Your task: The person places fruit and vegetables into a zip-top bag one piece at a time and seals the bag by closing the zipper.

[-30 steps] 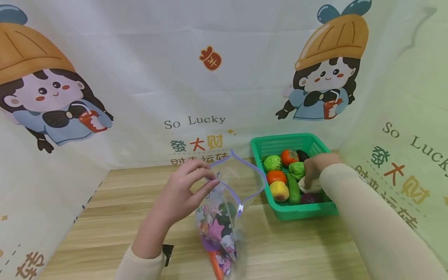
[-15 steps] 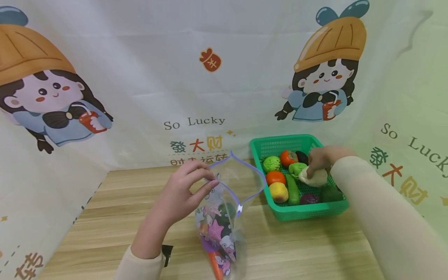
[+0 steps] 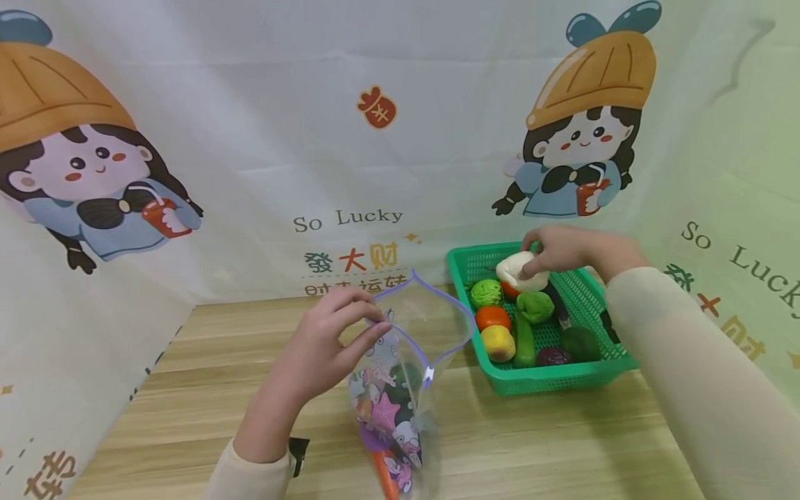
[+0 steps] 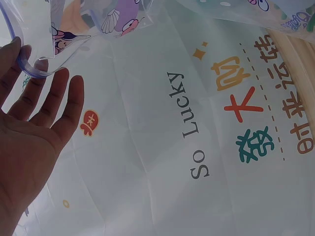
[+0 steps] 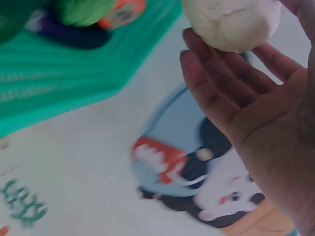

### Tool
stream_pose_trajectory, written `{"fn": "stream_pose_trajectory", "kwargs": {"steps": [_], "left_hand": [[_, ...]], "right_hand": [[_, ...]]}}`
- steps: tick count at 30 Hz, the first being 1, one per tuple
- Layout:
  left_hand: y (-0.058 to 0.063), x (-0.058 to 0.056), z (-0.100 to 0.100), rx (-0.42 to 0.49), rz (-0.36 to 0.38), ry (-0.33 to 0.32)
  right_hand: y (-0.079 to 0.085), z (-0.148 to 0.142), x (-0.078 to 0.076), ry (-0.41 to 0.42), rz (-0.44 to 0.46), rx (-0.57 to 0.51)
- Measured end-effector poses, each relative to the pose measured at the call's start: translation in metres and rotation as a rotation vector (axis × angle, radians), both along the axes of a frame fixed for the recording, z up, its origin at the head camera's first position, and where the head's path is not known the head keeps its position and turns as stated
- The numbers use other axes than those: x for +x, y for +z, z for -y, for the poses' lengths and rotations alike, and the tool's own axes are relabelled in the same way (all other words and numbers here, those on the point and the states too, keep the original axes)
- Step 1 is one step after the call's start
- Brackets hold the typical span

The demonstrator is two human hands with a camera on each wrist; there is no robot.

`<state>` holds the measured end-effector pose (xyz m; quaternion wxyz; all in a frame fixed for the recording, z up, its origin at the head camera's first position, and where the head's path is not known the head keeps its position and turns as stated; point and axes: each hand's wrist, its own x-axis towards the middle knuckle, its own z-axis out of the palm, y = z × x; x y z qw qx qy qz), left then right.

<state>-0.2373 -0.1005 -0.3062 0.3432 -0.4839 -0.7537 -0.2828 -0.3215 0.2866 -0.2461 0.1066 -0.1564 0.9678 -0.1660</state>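
My left hand (image 3: 334, 340) pinches the purple zip edge of a clear zip bag (image 3: 417, 389) between thumb and fingers. The bag's mouth gapes wide, a white slider (image 3: 429, 373) sits on its edge, and sea-creature prints cover its front. Something orange (image 3: 386, 476) shows low in it. In the left wrist view the fingers (image 4: 74, 96) lie at the bag's rim. My right hand (image 3: 556, 250) holds a white, lumpy, rounded vegetable (image 3: 520, 271) above the back of the green basket (image 3: 544, 380). The right wrist view shows this white vegetable (image 5: 236, 22) between thumb and fingers.
Inside the basket lie a cucumber (image 3: 523, 340), a yellow fruit (image 3: 498, 343), an orange-red tomato-like piece (image 3: 493, 317), a green pepper (image 3: 535, 306), an eggplant (image 3: 558, 305) and several others. A printed cloth (image 3: 437, 173) hangs behind the wooden table (image 3: 206, 389).
My right hand has lifted the white vegetable from among the other pieces and carried it up and left, toward the basket's back. The left hand and the bag have stayed in place.
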Motion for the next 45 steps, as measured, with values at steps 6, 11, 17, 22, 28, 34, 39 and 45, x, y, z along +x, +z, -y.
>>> {"fn": "stream_pose_trajectory", "kwargs": {"steps": [6, 11, 17, 22, 28, 34, 39, 45], "left_hand": [[0.001, -0.001, -0.001, -0.005, 0.004, -0.006], [0.002, -0.001, -0.002, -0.006, 0.012, -0.004], [0.000, 0.002, -0.001, -0.002, 0.012, 0.001], [-0.001, 0.002, -0.002, -0.008, 0.019, -0.005], [-0.001, 0.002, 0.000, -0.007, 0.046, 0.007], [0.000, 0.002, 0.001, 0.003, 0.029, 0.016], [0.001, 0.003, 0.001, 0.009, 0.012, 0.004], [0.002, 0.004, 0.003, 0.002, 0.009, 0.004]], "right_hand": [[0.000, 0.029, 0.027, 0.024, -0.207, -0.130], [-0.006, 0.057, 0.067, 0.053, -0.339, -0.432], [-0.017, 0.083, 0.107, 0.049, -0.506, -0.632], [-0.031, 0.093, 0.118, 0.083, -0.549, -0.723], [-0.034, 0.110, 0.113, 0.097, -0.577, -0.587], [-0.036, 0.122, 0.106, 0.122, -0.492, -0.448], [-0.041, 0.125, 0.103, 0.186, -0.396, -0.378], [-0.043, 0.127, 0.105, 0.210, -0.347, -0.317]]}}
